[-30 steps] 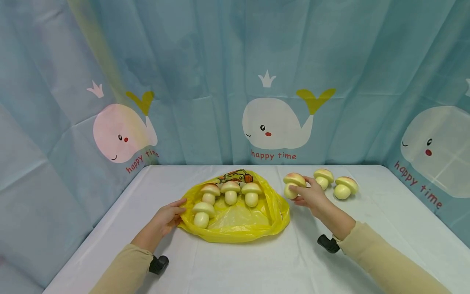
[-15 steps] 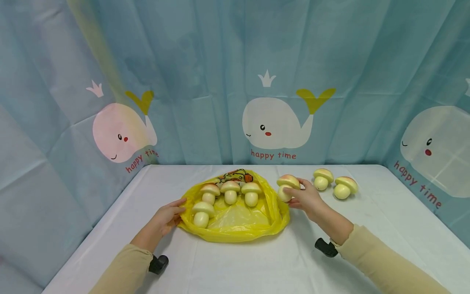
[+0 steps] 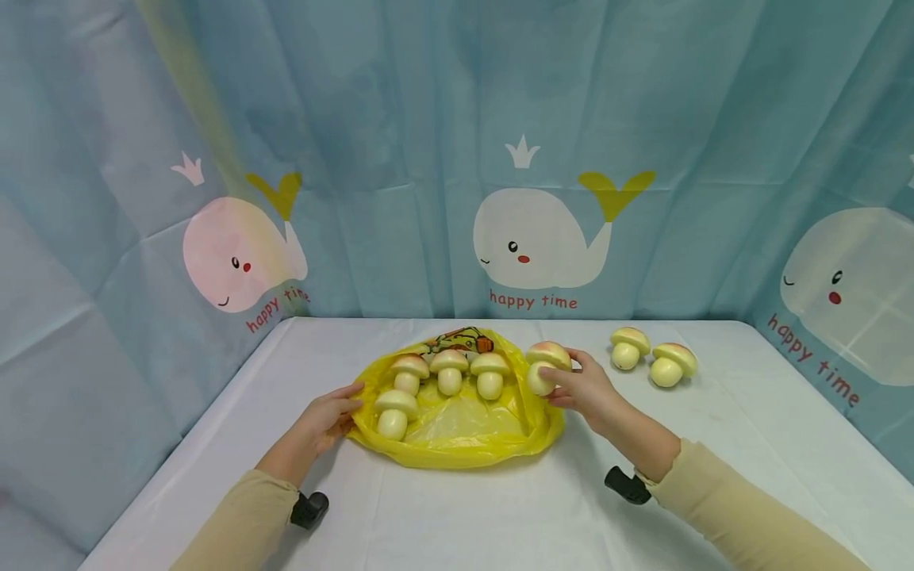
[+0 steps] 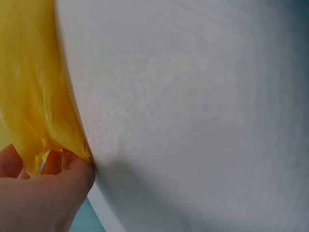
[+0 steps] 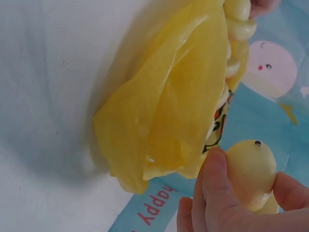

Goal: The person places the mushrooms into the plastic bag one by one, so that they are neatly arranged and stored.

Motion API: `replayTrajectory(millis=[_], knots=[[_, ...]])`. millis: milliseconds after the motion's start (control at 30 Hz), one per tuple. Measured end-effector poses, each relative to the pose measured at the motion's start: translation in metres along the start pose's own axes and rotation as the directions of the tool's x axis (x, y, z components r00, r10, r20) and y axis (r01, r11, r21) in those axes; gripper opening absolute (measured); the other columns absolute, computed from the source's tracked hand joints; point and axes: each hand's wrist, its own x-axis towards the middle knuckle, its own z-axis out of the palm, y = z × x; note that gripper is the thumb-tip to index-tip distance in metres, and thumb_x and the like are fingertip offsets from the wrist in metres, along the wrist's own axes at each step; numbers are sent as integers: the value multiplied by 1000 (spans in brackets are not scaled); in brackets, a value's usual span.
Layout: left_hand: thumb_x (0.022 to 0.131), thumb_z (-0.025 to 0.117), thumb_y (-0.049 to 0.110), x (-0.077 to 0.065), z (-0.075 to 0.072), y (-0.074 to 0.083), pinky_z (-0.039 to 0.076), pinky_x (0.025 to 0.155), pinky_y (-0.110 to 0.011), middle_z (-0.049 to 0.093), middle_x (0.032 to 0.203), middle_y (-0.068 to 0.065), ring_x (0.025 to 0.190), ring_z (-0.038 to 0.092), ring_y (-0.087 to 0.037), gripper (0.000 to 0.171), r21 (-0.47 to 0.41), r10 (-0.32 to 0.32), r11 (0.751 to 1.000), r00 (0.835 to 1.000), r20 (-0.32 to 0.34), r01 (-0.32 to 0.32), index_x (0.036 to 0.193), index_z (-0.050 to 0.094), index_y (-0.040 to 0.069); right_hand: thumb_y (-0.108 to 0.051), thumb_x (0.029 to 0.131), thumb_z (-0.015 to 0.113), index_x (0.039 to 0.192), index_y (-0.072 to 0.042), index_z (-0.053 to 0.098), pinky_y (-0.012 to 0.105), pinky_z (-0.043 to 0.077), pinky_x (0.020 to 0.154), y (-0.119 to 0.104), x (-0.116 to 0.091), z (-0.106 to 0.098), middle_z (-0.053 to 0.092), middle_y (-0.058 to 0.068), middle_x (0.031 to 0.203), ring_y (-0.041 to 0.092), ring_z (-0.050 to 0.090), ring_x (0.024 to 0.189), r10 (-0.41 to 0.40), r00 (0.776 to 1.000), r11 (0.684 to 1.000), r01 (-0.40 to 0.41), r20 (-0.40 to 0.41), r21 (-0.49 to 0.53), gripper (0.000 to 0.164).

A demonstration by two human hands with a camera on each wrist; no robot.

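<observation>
A yellow plastic bag lies spread with its mouth open on the white table, several toy mushrooms inside it. My left hand pinches the bag's left edge; the left wrist view shows the thin yellow film gathered between thumb and fingers. With my right hand I hold another toy mushroom, cap upward, over the bag's right rim. The right wrist view shows its pale rounded stem between thumb and fingers, beside the bag's side.
Two more toy mushrooms stand on the white-covered table at the back right, beyond my right hand. A blue curtain with whale prints rises behind the table and along its sides.
My right hand has carried the toy mushroom leftward, from beside the bag to over its right rim. The left hand keeps its place on the bag's edge.
</observation>
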Motion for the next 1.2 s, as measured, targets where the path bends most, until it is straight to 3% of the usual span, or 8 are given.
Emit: replayTrajectory(millis=[267, 567, 1200], knots=[[100, 47, 5, 1, 0, 0, 45, 84, -26, 27, 153, -25, 114, 48, -24, 52, -1, -10, 1000, 1000, -14, 10, 150, 33, 1, -16, 96, 62, 151, 3, 18, 28, 55, 73, 1, -3, 9, 43, 28, 128, 17, 60, 70, -16, 999, 1000, 17, 30, -6, 72], [101, 44, 3, -1, 1, 0, 35, 105, -40, 21, 154, -28, 133, 34, -35, 53, 2, 16, 1000, 1000, 21, -16, 151, 26, -1, -15, 95, 63, 149, 2, 21, 29, 56, 74, 3, -5, 19, 46, 27, 126, 18, 62, 75, -14, 999, 1000, 14, 46, -13, 70], [101, 44, 4, 1, 0, 0, 39, 99, -35, 23, 154, -27, 127, 40, -31, 53, 8, 15, 1000, 1000, 13, -15, 151, 28, -1, -16, 92, 67, 147, -1, 30, 36, 55, 79, 7, -5, 52, 48, 26, 127, 24, 61, 80, -11, 999, 997, 14, 38, -70, 68]])
